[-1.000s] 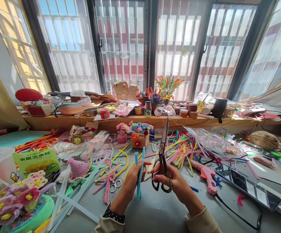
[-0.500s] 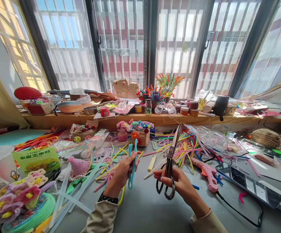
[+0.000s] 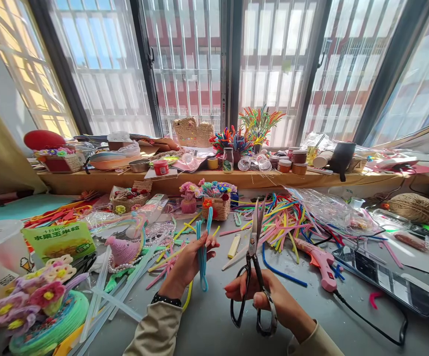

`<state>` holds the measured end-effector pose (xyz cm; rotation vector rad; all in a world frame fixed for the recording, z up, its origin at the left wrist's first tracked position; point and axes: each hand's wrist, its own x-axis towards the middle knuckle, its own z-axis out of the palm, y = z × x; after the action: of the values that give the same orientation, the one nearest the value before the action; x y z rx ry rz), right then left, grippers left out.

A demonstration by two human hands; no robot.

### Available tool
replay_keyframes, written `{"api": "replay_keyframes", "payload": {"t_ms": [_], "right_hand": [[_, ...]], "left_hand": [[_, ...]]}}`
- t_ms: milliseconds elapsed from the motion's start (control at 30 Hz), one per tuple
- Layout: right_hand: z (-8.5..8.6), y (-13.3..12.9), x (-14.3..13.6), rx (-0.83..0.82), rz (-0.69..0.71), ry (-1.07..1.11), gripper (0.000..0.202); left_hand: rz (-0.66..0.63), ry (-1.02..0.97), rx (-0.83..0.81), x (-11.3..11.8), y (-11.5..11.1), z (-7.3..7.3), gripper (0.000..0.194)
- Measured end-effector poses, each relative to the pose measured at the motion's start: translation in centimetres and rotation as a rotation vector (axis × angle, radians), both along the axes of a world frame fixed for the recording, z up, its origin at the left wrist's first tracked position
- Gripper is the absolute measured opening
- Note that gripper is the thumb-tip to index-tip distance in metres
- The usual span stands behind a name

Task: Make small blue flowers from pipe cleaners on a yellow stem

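Note:
Folded light-blue pipe cleaners (image 3: 202, 269) stand upright in my left hand (image 3: 190, 262), pinched between thumb and fingers with their bent ends sticking out above and below. My right hand (image 3: 270, 294) grips a pair of black-handled scissors (image 3: 253, 242) by the finger loops. The blades point up and stand slightly apart, with nothing between them. A gap of grey table separates the scissors from the pipe cleaners. Behind the scissors lies a dark-blue pipe cleaner (image 3: 283, 277), and a pale yellow lighter-like stick (image 3: 234, 246) rests between the hands.
A pink glue gun (image 3: 320, 264) and a phone (image 3: 388, 282) lie at the right. A heap of coloured pipe cleaners (image 3: 281, 222) spreads behind. Clear glue sticks (image 3: 125, 287), fuzzy flowers (image 3: 47, 296) and a cup (image 3: 3, 247) crowd the left. A small flower basket (image 3: 220, 210) stands behind my left hand.
The scissors have opened: their blades and handles have spread apart, and they sit slightly lower and further left. The dark-blue pipe cleaner behind them shows more fully. My left hand keeps its hold.

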<state>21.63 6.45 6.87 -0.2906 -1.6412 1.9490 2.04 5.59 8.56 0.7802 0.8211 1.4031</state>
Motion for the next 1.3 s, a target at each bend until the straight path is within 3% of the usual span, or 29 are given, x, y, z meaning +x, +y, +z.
{"api": "replay_keyframes", "payload": {"t_ms": [200,433,700,1000,1300], "right_hand": [[-0.4,0.0,0.6,-0.045,0.163,0.039,0.053],[-1.4,0.5,0.3,-0.005,0.301,0.066,0.055],[-0.6,0.2,0.7,0.106,0.24,-0.006,0.05],[-1.1,0.5,0.7,0.104,0.255,-0.073,0.048],[0.4,0.4,0.8,0.149,0.101,-0.082,0.045]], "left_hand": [[-0.2,-0.16,0.007,-0.2,-0.1,-0.3,0.02],[-0.206,-0.245,0.04,-0.7,0.0,-0.5,0.02],[-0.23,-0.241,0.063,-0.9,0.2,-0.6,0.022],[-0.234,-0.18,0.042,-0.6,0.0,-0.5,0.019],[-0.314,0.076,-0.034,0.1,-0.2,-0.9,0.025]]}}
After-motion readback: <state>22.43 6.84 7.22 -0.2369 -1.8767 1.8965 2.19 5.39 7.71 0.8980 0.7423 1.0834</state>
